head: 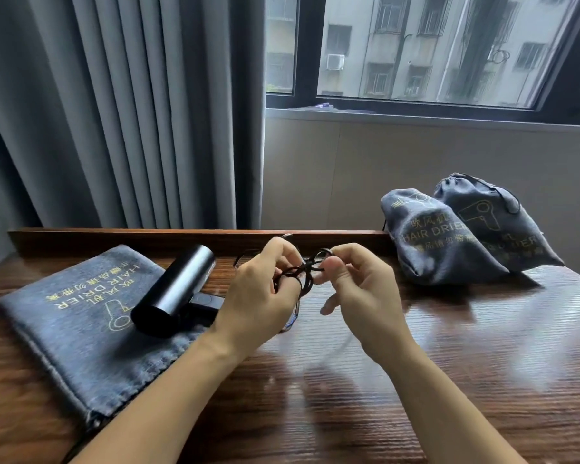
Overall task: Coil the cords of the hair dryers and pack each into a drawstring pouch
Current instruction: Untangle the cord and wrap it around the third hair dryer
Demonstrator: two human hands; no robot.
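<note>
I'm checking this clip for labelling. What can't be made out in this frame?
Head view only:
- Contents of the two filled pouches: fabric hides them.
- Plug end of the cord: hidden by the left hand and right hand.
- Handle of the hair dryer: mostly behind the left hand.
- Drawstring of the flat pouch: cut off by the bottom edge.

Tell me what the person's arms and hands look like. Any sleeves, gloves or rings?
Both arms are bare as far as the picture shows, with no sleeves in view. The left hand and right hand wear no gloves. No watch or bracelet shows on either wrist, and no rings show on the fingers.
</note>
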